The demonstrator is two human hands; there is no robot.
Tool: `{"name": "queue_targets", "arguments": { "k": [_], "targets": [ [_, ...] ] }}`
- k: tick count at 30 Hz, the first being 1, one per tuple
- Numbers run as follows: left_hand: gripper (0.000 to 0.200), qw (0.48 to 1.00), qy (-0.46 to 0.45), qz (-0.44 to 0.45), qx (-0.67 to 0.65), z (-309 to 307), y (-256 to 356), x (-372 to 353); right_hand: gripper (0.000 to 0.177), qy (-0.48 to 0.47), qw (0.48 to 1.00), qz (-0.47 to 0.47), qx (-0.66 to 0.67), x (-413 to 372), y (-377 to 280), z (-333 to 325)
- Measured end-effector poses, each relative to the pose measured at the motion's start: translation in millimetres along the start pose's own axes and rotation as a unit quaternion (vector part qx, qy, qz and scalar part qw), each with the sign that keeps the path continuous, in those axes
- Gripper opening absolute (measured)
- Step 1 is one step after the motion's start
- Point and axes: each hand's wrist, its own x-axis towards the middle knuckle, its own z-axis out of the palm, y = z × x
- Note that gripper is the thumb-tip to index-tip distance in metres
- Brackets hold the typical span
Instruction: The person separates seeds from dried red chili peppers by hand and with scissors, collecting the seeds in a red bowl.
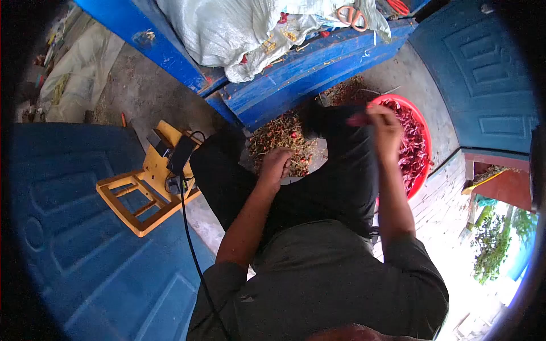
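My left hand [277, 165] is held between my knees, fingers curled closed, above a heap of dry stems and scraps [284, 136] with red bits in it. Whatever those fingers hold, if anything, is hidden. Over my right knee, beside the basin, my right hand [387, 133] is smeared by motion. A blurred red piece, which looks like a dried red chili [359, 119], sticks out at its fingertips. The round red basin [427, 142] on the right is filled with dried red chilies [410, 149].
Ahead stands a blue wooden bench [307, 65] with a white woven sack [210, 34] and orange-handled scissors [352, 18] on it. A wooden folding chair [142, 199] with a black device and cable is at left. Blue doors [74, 227] flank both sides.
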Motion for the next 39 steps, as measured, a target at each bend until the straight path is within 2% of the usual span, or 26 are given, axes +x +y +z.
{"name": "queue_targets", "arguments": {
  "k": [1, 3, 5, 6, 7, 8, 9, 10, 12, 13, 17, 19, 23, 25, 26, 27, 29, 32, 35, 39],
  "targets": [
    [0.018, 1.0, -0.016, -0.018, 0.015, 1.0, 2.4, -0.9, 0.014, 0.057, 0.994, 0.06, -0.073, 9.0, 5.8, -35.6],
    [0.019, 0.999, -0.036, -0.032, 0.022, 2.7, 4.9, 0.2, 0.018, 0.101, 0.944, -0.035, -0.313, 16.8, 8.9, -96.3],
    [0.017, 0.998, -0.06, -0.028, 0.0, 5.8, 3.9, 1.9, 0.019, 0.093, 0.864, -0.052, -0.493, 17.4, 29.7, -135.3],
    [0.017, 0.998, -0.066, -0.016, 0.001, 9.0, 8.0, -3.0, 0.02, 0.089, 0.907, 0.014, -0.411, 16.6, 26.0, -129.0],
    [0.017, 0.998, -0.065, -0.013, -0.006, 9.5, 6.8, -2.2, 0.019, 0.074, 0.944, 0.017, -0.321, 17.7, 14.5, -102.7],
    [0.017, 0.997, -0.072, -0.015, -0.013, 9.3, 4.2, -2.0, 0.017, 0.014, 0.966, -0.015, -0.258, 19.6, -1.8, -70.2],
    [0.017, 0.997, -0.08, -0.015, -0.017, 8.3, 2.8, -1.1, 0.016, -0.021, 0.974, 0.019, -0.226, 21.3, -16.1, -33.4],
    [0.017, 0.997, -0.078, -0.011, -0.015, 6.8, 1.2, 0.7, 0.016, -0.08, 0.973, -0.067, -0.205, 22.7, -32.8, 7.1],
    [0.017, 0.997, -0.077, -0.009, -0.03, 0.9, -5.5, 0.2, 0.019, -0.166, 0.958, -0.176, -0.154, 31.7, -56.7, 87.9],
    [0.017, 0.997, -0.075, -0.005, -0.027, -2.9, -5.2, -2.0, 0.019, -0.197, 0.961, -0.139, -0.135, 32.9, -70.5, 124.3],
    [0.015, 0.999, -0.036, 0.007, -0.017, -21.1, -2.4, -12.9, 0.031, -0.173, 0.93, -0.254, -0.2, 56.6, -102.5, 230.6],
    [0.012, 0.997, -0.021, 0.026, -0.071, -28.2, -3.0, -15.3, 0.034, -0.125, 0.903, -0.294, -0.287, 72.0, -95.5, 266.9],
    [0.01, 0.997, -0.024, 0.025, -0.072, -25.6, 0.8, -12.8, 0.031, -0.164, 0.897, -0.246, -0.327, 90.2, -84.1, 281.4],
    [0.011, 0.996, -0.03, 0.014, -0.083, -19.9, 3.2, -12.5, 0.027, -0.218, 0.941, -0.189, -0.178, 94.4, -70.8, 259.5],
    [0.01, 0.995, -0.036, 0.024, -0.085, -17.0, 6.0, -14.4, 0.026, -0.261, 0.939, -0.174, -0.14, 99.9, -58.4, 247.8],
    [0.01, 0.995, -0.043, 0.033, -0.086, -15.4, 7.3, -16.0, 0.026, -0.263, 0.939, -0.171, -0.145, 95.4, -61.8, 232.0],
    [0.011, 0.995, -0.059, 0.027, -0.079, -16.0, 1.7, -10.3, 0.029, -0.204, 0.932, -0.15, -0.258, 79.3, -85.1, 198.4],
    [0.012, 0.994, -0.073, 0.012, -0.082, -9.9, 6.8, -15.1, 0.032, -0.168, 0.936, -0.163, -0.262, 69.8, -57.3, 178.7],
    [0.013, 0.992, -0.093, 0.02, -0.078, -10.8, 2.4, -13.1, 0.038, -0.156, 0.936, -0.156, -0.274, 64.0, -51.9, 178.4],
    [0.014, 0.995, -0.074, 0.002, -0.069, -13.5, -0.7, -9.8, 0.042, -0.17, 0.933, -0.128, -0.291, 60.8, -63.5, 193.9]
  ]
}}
